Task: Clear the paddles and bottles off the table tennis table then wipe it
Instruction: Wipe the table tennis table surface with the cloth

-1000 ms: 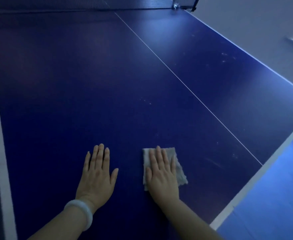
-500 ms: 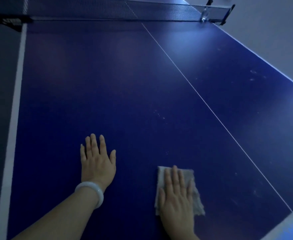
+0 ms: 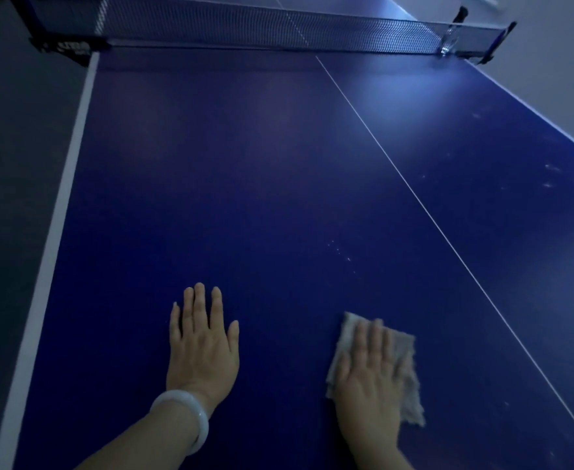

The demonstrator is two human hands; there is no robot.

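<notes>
The blue table tennis table [image 3: 244, 171] fills the view, with no paddles or bottles on the part I see. My right hand [image 3: 370, 374] lies flat with straight fingers on a grey cloth [image 3: 404, 347], pressing it onto the table near the front. My left hand [image 3: 202, 340] rests flat on the bare surface to the left of the cloth, fingers straight and a white bangle on the wrist. A white centre line [image 3: 424, 205] runs to the right of the cloth.
The net [image 3: 261, 25] spans the far end, with its clamp posts [image 3: 448, 45] at the right. A white edge stripe [image 3: 58, 215] marks the table's left side, with dark floor beyond. Small pale specks [image 3: 341, 254] dot the surface ahead of my hands.
The view has tilted up, bringing the whole net into sight. My right hand and the cloth have slid to the right, away from my left hand, which stays flat on the table.
</notes>
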